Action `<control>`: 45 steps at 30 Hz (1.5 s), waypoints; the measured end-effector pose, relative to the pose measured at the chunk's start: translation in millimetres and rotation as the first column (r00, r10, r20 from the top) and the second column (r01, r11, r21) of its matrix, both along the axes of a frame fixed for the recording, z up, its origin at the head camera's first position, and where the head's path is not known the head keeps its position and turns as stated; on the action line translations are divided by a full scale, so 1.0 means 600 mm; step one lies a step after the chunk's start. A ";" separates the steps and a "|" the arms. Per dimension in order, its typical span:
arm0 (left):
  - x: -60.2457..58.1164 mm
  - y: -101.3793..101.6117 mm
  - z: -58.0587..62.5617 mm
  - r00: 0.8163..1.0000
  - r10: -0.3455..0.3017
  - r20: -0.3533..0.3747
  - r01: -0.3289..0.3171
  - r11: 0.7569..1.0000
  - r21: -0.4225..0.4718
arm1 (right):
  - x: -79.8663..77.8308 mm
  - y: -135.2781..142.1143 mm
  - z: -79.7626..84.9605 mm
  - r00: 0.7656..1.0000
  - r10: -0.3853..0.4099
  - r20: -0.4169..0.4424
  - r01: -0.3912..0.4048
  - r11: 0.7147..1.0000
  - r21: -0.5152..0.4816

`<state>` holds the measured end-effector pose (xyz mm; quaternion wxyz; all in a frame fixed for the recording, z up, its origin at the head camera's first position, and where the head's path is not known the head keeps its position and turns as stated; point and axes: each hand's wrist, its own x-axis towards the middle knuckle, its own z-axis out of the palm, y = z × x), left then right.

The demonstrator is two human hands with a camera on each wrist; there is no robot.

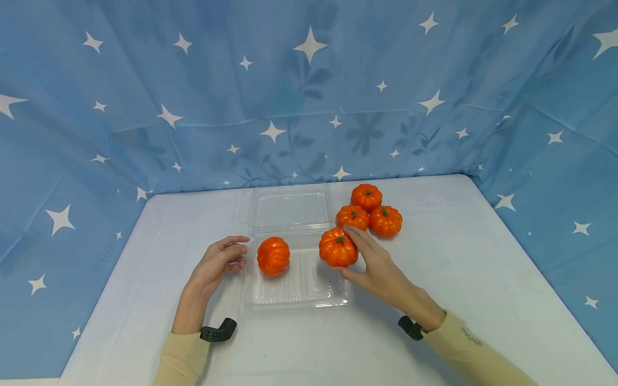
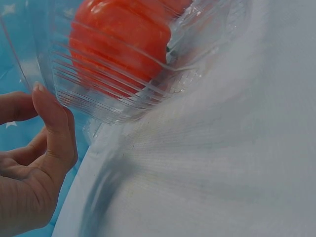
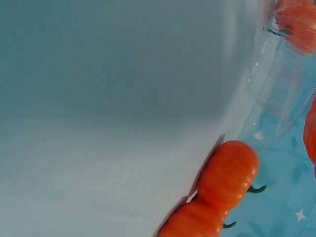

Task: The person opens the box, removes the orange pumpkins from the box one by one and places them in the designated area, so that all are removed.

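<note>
A clear plastic clamshell box (image 1: 280, 297) lies with its lid folded back, and one orange toy pumpkin (image 1: 273, 257) sits tilted in its left half. My left hand (image 1: 219, 265) is at the box's left side; in the left wrist view, its fingertips (image 2: 42, 94) pinch the edge by the ribbed wall. Over the right half, my right hand (image 1: 374, 268) grips a second toy pumpkin (image 1: 336, 247) between thumb and fingers, green stem upward. That held pumpkin (image 3: 311, 133) shows only at the right border of the right wrist view, where the hand itself is out of sight.
Behind and right of the box, three more toy pumpkins (image 1: 366, 197) cluster on the white table (image 1: 463, 257). The open lid (image 1: 292, 209) lies toward the back. A blue star-patterned curtain (image 1: 289, 96) hangs behind the table and along both sides.
</note>
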<state>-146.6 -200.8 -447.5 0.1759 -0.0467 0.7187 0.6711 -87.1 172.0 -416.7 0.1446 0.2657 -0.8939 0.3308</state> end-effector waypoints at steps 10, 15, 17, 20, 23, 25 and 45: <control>0.001 -0.001 0.000 1.000 0.000 -0.002 0.000 1.000 0.004 | -0.005 0.031 -0.003 0.996 -0.088 -0.019 0.088 0.996 0.008; 0.001 -0.001 0.000 1.000 -0.006 -0.004 0.006 1.000 0.009 | -0.007 0.051 -0.009 0.991 -0.132 0.024 0.131 0.991 0.027; 0.001 -0.001 0.000 1.000 -0.008 -0.004 0.008 1.000 0.012 | -0.009 0.057 -0.014 0.989 -0.144 0.038 0.143 0.989 0.031; 0.002 -0.002 0.000 1.000 -0.008 -0.001 0.008 1.000 0.018 | -0.013 0.065 -0.021 0.987 -0.157 0.046 0.155 0.987 0.038; 0.003 -0.003 0.000 1.000 -0.010 -0.001 0.010 1.000 0.024 | -0.018 0.072 -0.031 0.984 -0.173 0.050 0.171 0.984 0.043; 0.003 -0.004 0.000 1.000 -0.014 -0.002 0.014 1.000 0.026 | -0.020 0.076 -0.037 0.980 -0.190 0.059 0.187 0.981 0.051; 0.002 -0.003 -0.001 1.000 -0.024 -0.008 0.024 0.999 0.026 | -0.037 0.089 -0.044 0.962 -0.226 0.153 0.203 0.967 0.153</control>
